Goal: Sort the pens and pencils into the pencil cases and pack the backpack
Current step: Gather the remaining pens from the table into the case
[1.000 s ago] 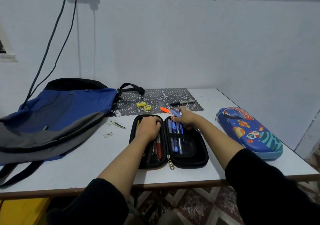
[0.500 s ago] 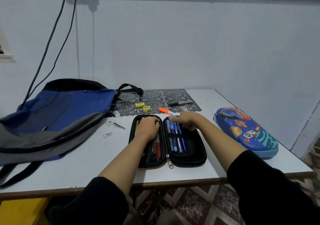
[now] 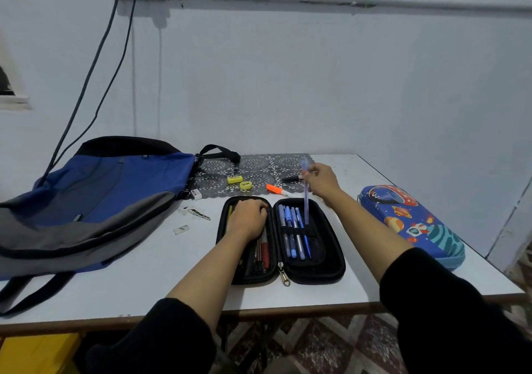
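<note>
Nearest on the worktop (image 3: pixel 138 261) lies the open black pencil case (image 3: pixel 313 270), zip pull hanging at its 6 o'clock. The left hand (image 3: pixel 249 219) rests palm-down on the case's left half, over the red and dark pencils (image 3: pixel 263 251), probably to keep the case flat and its contents from rolling. Its fingers bend toward the far rim, and I cannot tell whether they grip anything beneath.

In the right half, the blue pens (image 3: pixel 292 229) sit side by side under an elastic band. Over them, the right hand (image 3: pixel 322 182) pinches a translucent blue pen (image 3: pixel 305 201) near its top. The pen stands nearly upright with its tip down at the band, likely so it can slide into the free slot beside the others.

At 3 o'clock of the case, well apart, the space-print pencil case (image 3: pixel 411 224) lies zipped. Beyond, at 12 o'clock, an orange marker (image 3: pixel 275 189), a black marker (image 3: pixel 290 178) and two yellow sharpeners (image 3: pixel 239 182) wait on a lace mat (image 3: pixel 259 162), not yet sorted. At 10 o'clock the backpack (image 3: pixel 95 201) lies flat, still to be packed.
</note>
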